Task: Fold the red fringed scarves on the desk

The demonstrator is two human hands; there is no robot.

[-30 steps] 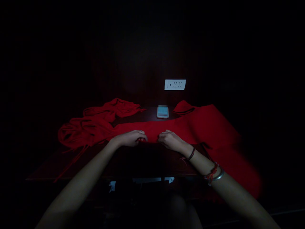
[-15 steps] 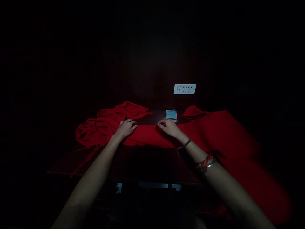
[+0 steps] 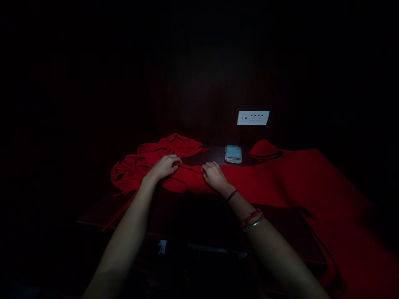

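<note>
A long red fringed scarf (image 3: 264, 182) lies across the dark tabletop (image 3: 190, 211). Its left part is bunched in loose folds, with strands hanging toward the near edge. On the right it spreads wide and drops over the front of the table. My left hand (image 3: 164, 167) is closed on the scarf's far edge beside the folds, a ring on one finger. Bent fingers of my right hand (image 3: 214, 176) pinch the same edge a short way to the right. Between the two hands the edge is lifted into a thin raised ridge.
Behind the scarf lies a phone (image 3: 233, 154) with a lit screen. A white socket plate (image 3: 253, 118) is on the dark wall above it. Pale shapes show below the table's front edge. Most of the surroundings are too dark to make out.
My right hand has moved left, closer to my left hand, and closed on the edge. The stretch of edge between them has risen. The view has shifted slightly left.
</note>
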